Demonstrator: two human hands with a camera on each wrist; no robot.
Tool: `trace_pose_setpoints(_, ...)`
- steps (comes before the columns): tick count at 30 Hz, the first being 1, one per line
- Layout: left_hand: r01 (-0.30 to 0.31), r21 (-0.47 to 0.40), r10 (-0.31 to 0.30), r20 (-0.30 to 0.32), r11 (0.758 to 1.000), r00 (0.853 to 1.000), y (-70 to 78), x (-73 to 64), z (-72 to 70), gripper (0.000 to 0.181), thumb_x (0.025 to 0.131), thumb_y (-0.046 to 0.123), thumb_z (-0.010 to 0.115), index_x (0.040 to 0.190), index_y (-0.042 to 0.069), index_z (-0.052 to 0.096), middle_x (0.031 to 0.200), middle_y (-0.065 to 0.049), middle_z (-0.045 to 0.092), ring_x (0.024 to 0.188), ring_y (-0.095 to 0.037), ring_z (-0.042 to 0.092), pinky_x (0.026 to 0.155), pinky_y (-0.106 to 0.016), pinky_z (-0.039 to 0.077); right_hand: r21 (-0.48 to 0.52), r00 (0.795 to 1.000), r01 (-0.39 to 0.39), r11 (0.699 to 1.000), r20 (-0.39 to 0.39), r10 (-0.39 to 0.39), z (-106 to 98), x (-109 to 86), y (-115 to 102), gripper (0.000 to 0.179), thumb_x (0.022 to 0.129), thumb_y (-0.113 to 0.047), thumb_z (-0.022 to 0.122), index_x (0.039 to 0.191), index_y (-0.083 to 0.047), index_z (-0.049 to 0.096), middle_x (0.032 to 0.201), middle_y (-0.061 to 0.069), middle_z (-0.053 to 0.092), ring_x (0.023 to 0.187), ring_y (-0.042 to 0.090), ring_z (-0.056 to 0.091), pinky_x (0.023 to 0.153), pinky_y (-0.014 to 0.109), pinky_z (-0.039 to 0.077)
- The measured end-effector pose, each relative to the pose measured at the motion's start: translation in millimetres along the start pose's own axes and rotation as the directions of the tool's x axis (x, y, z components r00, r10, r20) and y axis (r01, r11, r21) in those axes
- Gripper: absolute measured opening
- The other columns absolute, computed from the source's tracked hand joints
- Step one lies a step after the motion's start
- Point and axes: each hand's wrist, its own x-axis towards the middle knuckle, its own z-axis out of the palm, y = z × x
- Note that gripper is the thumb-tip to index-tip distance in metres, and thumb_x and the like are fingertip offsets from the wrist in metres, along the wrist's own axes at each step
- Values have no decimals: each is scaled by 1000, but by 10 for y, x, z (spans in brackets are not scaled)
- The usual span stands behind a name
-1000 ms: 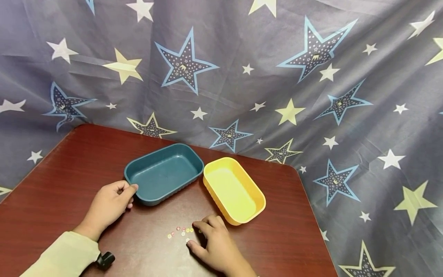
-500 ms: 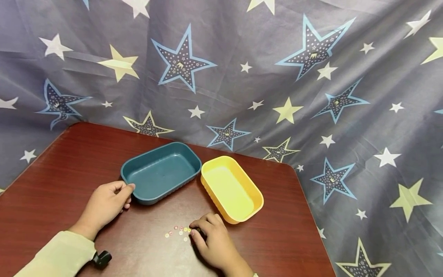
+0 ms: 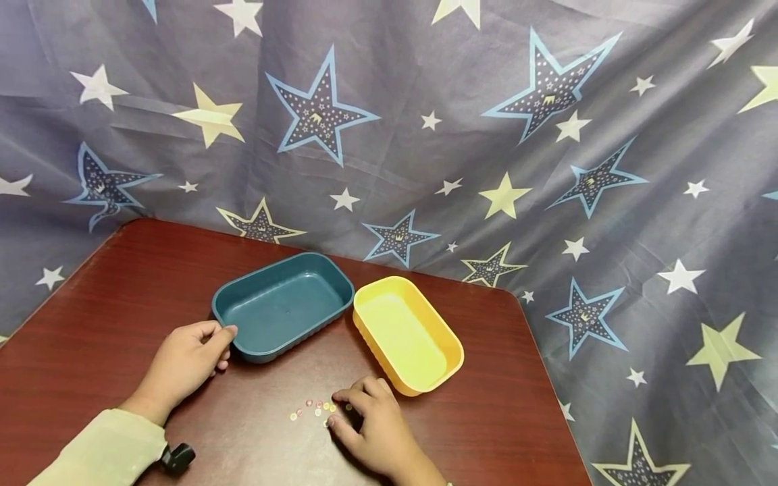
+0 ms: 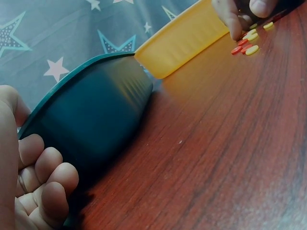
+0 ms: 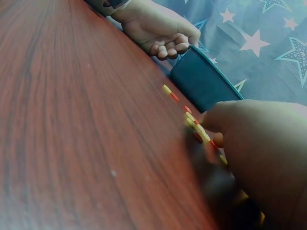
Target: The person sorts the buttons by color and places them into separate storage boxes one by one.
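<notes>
My left hand [image 3: 185,361] pinches the near left corner of a dark teal plastic tray [image 3: 282,351] between thumb and curled fingers, as the left wrist view also shows. Small round red, yellow and pale discs [image 4: 252,50], like buttons, lie loose on the table. Over their right end hovers my right hand [image 3: 379,426], thumb and forefinger apart, with nothing seen held. Some discs are partly hidden beneath its fingers. A yellow plastic tray [image 3: 358,322] stands just beyond the right hand. No discs show inside either tray.
Both trays stand side by side on a reddish-brown wooden table [image 3: 486,432], their near corners almost touching. A grey curtain [image 3: 425,162] with printed stars hangs behind the table. A black device [image 3: 178,459] sits at my left wrist.
My right thumb closed toward the forefinger half a second ago and now stands apart from it again. The left hand keeps its grip on the teal tray. The head view has shifted slightly.
</notes>
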Motion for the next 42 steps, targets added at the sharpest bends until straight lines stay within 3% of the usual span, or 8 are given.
trace_pose_setpoints(7, -11, -3, 11, -5, 1000, 1000, -26, 4, 25, 50, 107, 56, 54, 75, 18, 64, 70, -2, 69, 62, -18, 67, 58, -29, 52, 23, 999, 24, 999, -27, -23, 14, -3, 33, 20, 93, -15, 73, 110, -24, 79, 98, -11, 64, 90, 4, 52, 82, 19, 42)
trace_pose_setpoints(13, -12, -13, 12, -6, 1000, 1000, -20, 0, 31, 48, 107, 53, 55, 76, 18, 64, 70, -2, 69, 61, -18, 67, 57, -30, 52, -1, 999, 34, 999, -35, -34, 10, 10, 37, 16, 93, -17, 79, 107, -25, 79, 98, -12, 64, 92, 3, 53, 83, 20, 43)
trace_pose_setpoints(20, -8, -16, 8, 2, 1000, 1000, -8, -7, 31, 49, 107, 55, 54, 77, 18, 64, 70, -2, 68, 61, -18, 66, 57, -30, 52, 40, 999, -45, 998, 1, 45, -17, 14, 4, 11, 94, -18, 79, 99, -28, 76, 96, -14, 62, 92, 2, 53, 82, 18, 44)
trace_pose_setpoints(25, -5, -20, 5, 7, 1000, 1000, -6, -6, 37, 49, 107, 55, 54, 77, 18, 64, 71, -3, 68, 62, -19, 66, 57, -30, 52, 37, 984, -150, 988, 98, 146, -68, 34, -43, 8, 96, -22, 76, 96, -28, 71, 96, -14, 59, 93, 1, 49, 84, 21, 45)
trace_pose_setpoints(29, -6, -22, 6, 8, 1000, 1000, -8, -9, 34, 48, 107, 53, 55, 76, 17, 63, 71, -3, 68, 62, -19, 66, 57, -30, 52, -3, 972, -178, 984, 158, 177, -101, 63, -91, 13, 94, -23, 76, 91, -28, 65, 95, -13, 56, 91, 2, 47, 84, 23, 45)
trace_pose_setpoints(42, -11, -28, 12, 22, 1000, 1000, -28, 14, 7, 50, 107, 54, 54, 78, 15, 64, 72, -4, 68, 63, -17, 66, 57, -29, 52, 27, 961, -227, 974, 168, 219, -115, 86, -117, 16, 83, -20, 79, 85, -27, 64, 90, -12, 58, 86, 2, 45, 80, 19, 42)
